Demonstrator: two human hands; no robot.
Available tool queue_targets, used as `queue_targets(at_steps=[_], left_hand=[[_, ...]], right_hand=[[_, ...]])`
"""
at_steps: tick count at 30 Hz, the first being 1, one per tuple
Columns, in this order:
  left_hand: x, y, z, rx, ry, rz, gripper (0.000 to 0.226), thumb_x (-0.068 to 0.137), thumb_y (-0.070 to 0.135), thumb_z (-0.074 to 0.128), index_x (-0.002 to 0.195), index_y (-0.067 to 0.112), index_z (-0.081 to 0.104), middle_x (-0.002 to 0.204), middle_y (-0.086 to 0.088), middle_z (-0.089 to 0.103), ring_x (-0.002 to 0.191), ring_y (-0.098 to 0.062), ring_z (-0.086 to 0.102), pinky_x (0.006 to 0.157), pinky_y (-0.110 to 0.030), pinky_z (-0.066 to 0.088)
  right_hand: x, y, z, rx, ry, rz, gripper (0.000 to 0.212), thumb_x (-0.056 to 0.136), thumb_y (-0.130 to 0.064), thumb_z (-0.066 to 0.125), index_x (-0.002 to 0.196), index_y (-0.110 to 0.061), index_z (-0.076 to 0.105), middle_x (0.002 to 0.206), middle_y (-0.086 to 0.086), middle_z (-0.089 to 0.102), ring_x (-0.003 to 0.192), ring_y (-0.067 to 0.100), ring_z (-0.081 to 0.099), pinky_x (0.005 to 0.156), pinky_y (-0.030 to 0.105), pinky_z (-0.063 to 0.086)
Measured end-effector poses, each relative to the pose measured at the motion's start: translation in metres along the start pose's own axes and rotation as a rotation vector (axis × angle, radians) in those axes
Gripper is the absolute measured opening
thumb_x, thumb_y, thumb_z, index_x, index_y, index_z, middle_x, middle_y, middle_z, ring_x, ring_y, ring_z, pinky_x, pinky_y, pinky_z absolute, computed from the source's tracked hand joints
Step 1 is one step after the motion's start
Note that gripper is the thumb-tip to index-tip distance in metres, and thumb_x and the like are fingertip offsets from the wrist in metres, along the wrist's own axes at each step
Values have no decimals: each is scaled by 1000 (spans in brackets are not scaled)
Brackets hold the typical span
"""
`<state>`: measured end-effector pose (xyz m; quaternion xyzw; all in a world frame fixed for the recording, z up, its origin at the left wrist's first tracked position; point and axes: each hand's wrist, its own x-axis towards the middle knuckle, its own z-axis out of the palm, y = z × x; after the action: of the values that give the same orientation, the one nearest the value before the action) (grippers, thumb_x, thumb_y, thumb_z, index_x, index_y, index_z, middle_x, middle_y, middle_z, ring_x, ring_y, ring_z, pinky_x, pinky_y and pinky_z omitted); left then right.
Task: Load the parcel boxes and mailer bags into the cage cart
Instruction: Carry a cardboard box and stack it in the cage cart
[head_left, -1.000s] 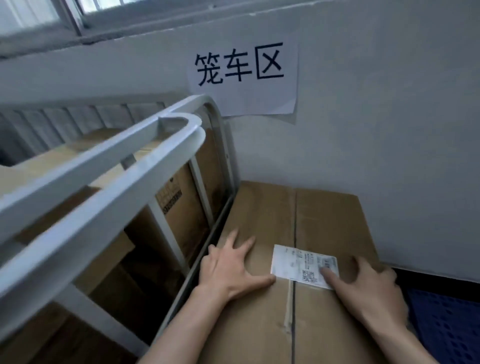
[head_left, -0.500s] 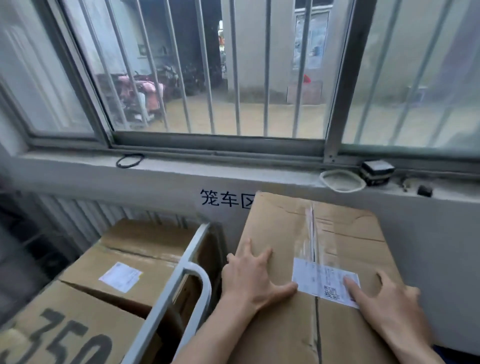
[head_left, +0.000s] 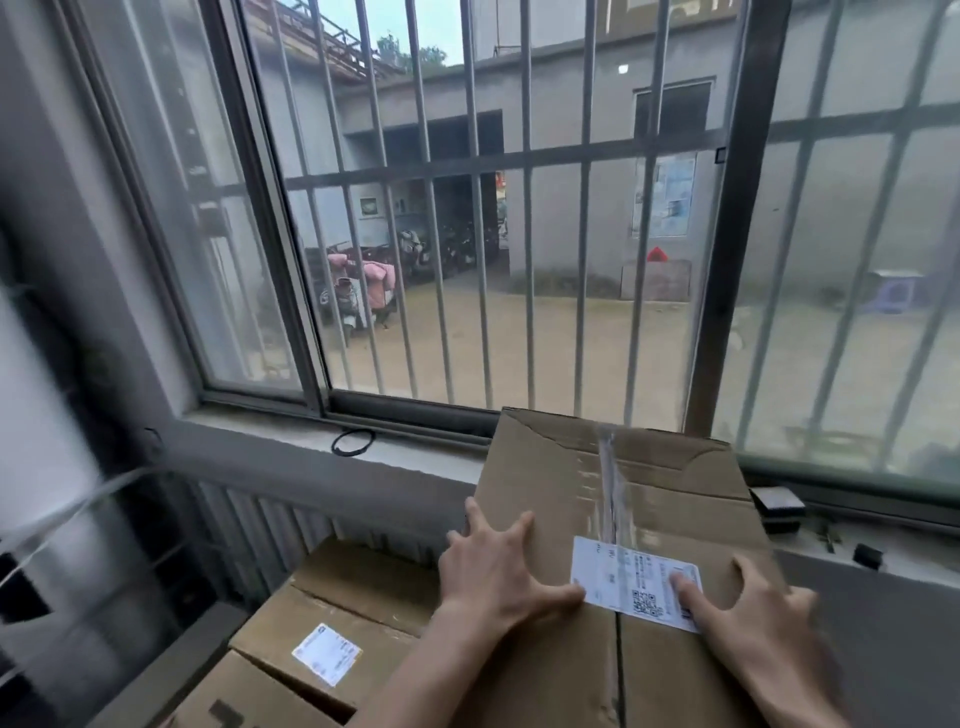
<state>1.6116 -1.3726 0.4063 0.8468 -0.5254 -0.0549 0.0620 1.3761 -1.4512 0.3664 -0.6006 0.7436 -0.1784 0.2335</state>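
A large brown cardboard box (head_left: 597, 478) with a taped seam and a white shipping label (head_left: 618, 574) fills the lower right, its far edge level with the window sill. My left hand (head_left: 493, 566) lies flat on its top with spread fingers, left of the label. My right hand (head_left: 753, 618) lies flat on the right, one fingertip on the label. Below and to the left, other cardboard boxes (head_left: 358, 618) lie stacked, one with a white label. A blurred white bar of the cage cart (head_left: 67, 519) crosses the far left.
A barred window (head_left: 524, 234) fills the upper view. On its grey sill (head_left: 415, 457) lie a black ring (head_left: 353, 441) and, at the right, small black items (head_left: 779, 506). A ribbed grey panel (head_left: 270, 525) stands behind the stacked boxes.
The box has risen from low beside the cart, under the paper sign, up to sill height. Both hands have stayed flat on its top. The view has swung up to the window.
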Motion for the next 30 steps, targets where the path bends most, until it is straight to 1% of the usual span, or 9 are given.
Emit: queue_targets(at_steps=[2,9,15,19,22,27,30], left_hand=[[-4,-16,-12,-10,14,-24,114,53,97,55,150,47,25,163,-21,10,128,-48,47,99,-45,49],[-9,-76,-32,-22,62,-62,107,52,97,56,144,46,36,157,-21,19,119,-43,54,94,-42,50],[-10,-144,-44,-36,70,-27,103,54,98,53,142,47,40,157,-21,21,116,-42,56,92,-41,48],[-16,-202,-72,-31,108,19,99,55,97,55,140,46,47,145,-16,34,109,-39,60,90,-40,49],[-27,-245,-90,-23,126,35,98,57,95,56,140,44,48,143,-16,37,108,-38,61,90,-40,49],[-37,-304,-107,6,98,18,111,51,100,52,145,43,39,147,-20,35,113,-40,60,92,-40,48],[-42,-322,-110,-17,67,-13,114,48,102,50,143,40,41,145,-21,36,116,-40,59,94,-41,47]], right_hand=[[-7,-18,1,0,6,-24,106,55,-99,43,143,-39,42,131,19,41,118,42,52,100,51,45],[-46,-72,16,-37,42,-90,96,65,-91,52,144,-37,44,129,21,46,116,43,53,97,50,46],[-103,-112,45,-55,75,-72,91,69,-87,56,143,-34,46,125,22,47,112,44,55,95,49,47],[-151,-148,65,-38,86,-66,91,70,-88,53,144,-35,45,128,21,47,114,43,56,94,49,47],[-188,-174,77,-25,96,-87,89,72,-86,54,144,-34,45,130,21,47,115,42,55,94,49,48],[-231,-214,91,-42,72,-126,81,76,-82,55,140,-33,48,128,21,48,114,42,55,93,47,47],[-243,-228,95,-91,70,-137,79,76,-82,56,138,-33,50,129,21,50,115,41,55,94,48,48]])
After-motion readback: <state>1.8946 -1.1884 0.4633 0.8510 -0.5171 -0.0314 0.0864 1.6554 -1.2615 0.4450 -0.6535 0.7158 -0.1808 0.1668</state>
